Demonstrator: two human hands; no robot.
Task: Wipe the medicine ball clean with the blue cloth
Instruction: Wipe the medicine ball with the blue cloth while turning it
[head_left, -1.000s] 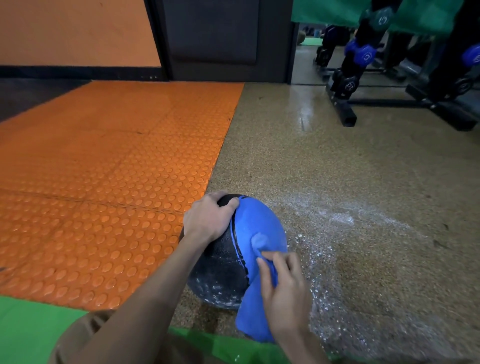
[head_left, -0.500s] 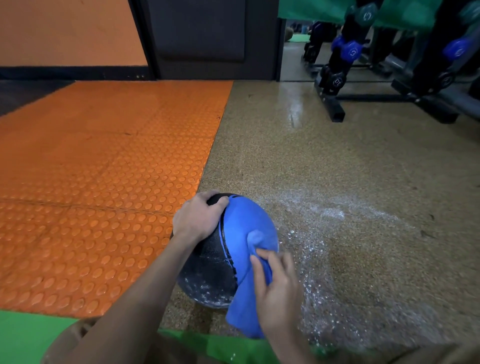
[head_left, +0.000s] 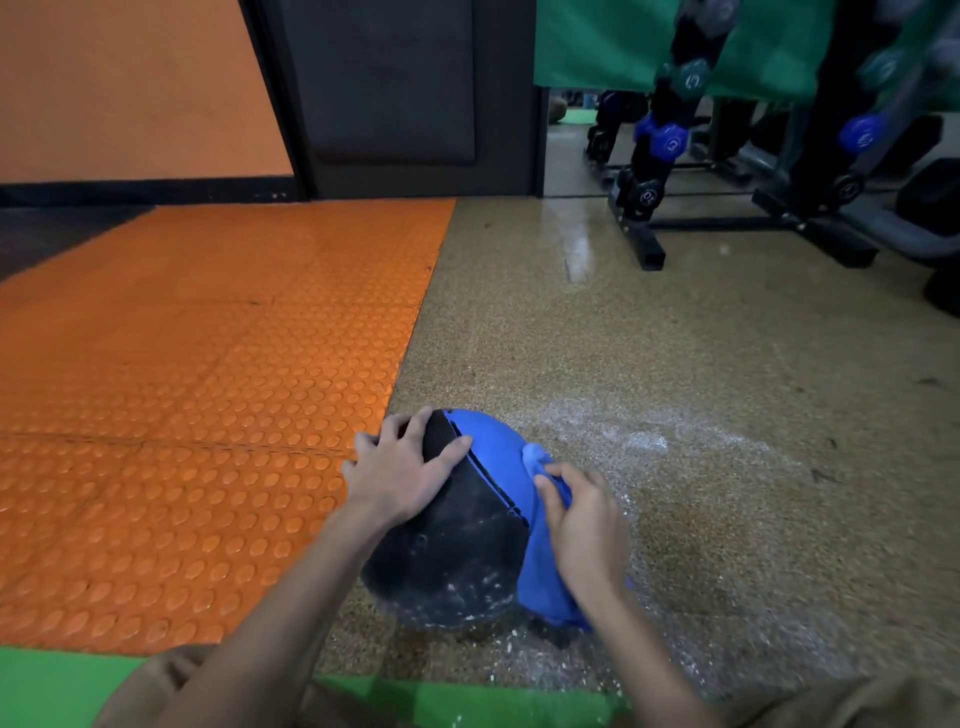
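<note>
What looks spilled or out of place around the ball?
White residue is scattered across the speckled floor right of the medicine ball, and flecks cling to its black lower half. Nothing looks damaged.

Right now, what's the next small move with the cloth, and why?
Probably sweep the blue cloth left across the seam onto the black half of the medicine ball: white specks show there, the right hand holds the cloth on the blue half, and the left hand steadies the top.
</note>
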